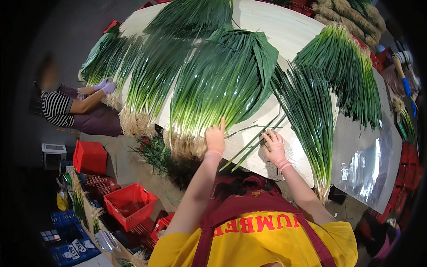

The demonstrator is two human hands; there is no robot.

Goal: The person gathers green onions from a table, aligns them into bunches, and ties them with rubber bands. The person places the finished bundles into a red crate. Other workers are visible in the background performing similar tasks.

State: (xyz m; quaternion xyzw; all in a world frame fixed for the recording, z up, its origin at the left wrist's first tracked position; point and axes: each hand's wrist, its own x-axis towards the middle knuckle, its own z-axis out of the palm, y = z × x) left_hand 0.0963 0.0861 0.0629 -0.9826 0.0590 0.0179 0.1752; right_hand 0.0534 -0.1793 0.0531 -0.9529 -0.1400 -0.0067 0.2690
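Observation:
Both my hands wear thin pinkish gloves. My left hand (216, 138) rests at the right edge of the root ends of a wide spread of green onions (210, 90), its index finger pointing up along the stalks. A dark green cloth (267, 60) lies along that spread's top and right side. My right hand (275, 147) is on the pale table (253, 160), fingers spread beside a few loose green leaves (248, 147); whether it presses on them I cannot tell. Farther right lies a narrower bunch of green onions (313, 113), roots towards me at the table's edge.
More green onions (151, 80) lie left, others (347, 63) at the upper right. Clear plastic bags (367, 170) lie on the right. A co-worker (76, 103) in lilac gloves handles onions at the left. Red crates (130, 205) stand at the lower left; trimmings (156, 153) lie beneath the edge.

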